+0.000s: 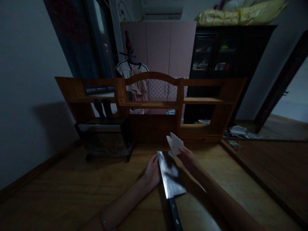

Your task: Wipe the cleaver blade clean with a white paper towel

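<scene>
The left hand [151, 173] holds a cleaver [171, 178] along the left edge of its blade, the black handle [175, 212] pointing back toward the wearer. By the blade's far end, the right hand [189, 158] pinches a folded white tissue [176, 145]. Two black handles [107, 109] rise from a knife holder [103, 138] at left on the wooden desktop [130, 210], before a wooden shelf unit [151, 104]; beyond stands a pink wardrobe [157, 48]
</scene>
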`<state>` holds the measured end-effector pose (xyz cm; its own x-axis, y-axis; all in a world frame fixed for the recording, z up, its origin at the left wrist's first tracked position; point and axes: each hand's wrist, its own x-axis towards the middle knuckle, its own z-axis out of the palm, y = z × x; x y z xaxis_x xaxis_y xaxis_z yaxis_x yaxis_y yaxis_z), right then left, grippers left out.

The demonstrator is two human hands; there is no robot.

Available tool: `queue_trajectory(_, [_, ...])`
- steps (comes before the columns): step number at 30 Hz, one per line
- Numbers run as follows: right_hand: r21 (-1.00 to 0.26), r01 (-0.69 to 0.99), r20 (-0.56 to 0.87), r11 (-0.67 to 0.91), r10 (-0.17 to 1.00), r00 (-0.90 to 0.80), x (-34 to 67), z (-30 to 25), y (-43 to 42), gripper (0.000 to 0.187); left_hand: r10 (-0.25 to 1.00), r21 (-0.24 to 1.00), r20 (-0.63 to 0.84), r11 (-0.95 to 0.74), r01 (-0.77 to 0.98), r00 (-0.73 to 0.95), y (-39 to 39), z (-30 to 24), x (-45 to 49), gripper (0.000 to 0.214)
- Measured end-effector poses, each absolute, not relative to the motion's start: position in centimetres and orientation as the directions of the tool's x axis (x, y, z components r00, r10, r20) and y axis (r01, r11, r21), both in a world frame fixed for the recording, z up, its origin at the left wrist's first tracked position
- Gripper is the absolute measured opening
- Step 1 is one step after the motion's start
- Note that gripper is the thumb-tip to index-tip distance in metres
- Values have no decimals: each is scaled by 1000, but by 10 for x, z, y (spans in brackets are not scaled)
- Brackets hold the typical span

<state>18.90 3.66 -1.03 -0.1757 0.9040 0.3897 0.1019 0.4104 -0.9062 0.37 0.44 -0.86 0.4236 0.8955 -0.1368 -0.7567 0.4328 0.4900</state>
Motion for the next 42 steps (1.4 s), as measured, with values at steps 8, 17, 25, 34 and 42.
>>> queue_trajectory(8, [-913,-325,279,247,959,-54,203,-24,46,33,881,553,-207,465,-692,426,2,-8,3,23])
queue_trajectory(17, [-916,-333,272,225,957,-101,207,-23,55,46,847,582,-215,512,-632,487,0,-5,2,23])
queue_trajectory(25, [-891,210,392,403,915,-90,197,-7,31,53,831,508,-215,544,-667,513,2,-7,0,19])
queue_trajectory(34, [-541,539,403,645,762,-507,157,9,-6,44,853,449,-188,515,-730,487,7,-14,2,28])
queue_trajectory(42, [-454,582,358,675,736,-575,157,-5,0,45,861,417,-177,504,-756,477,8,-19,1,21])
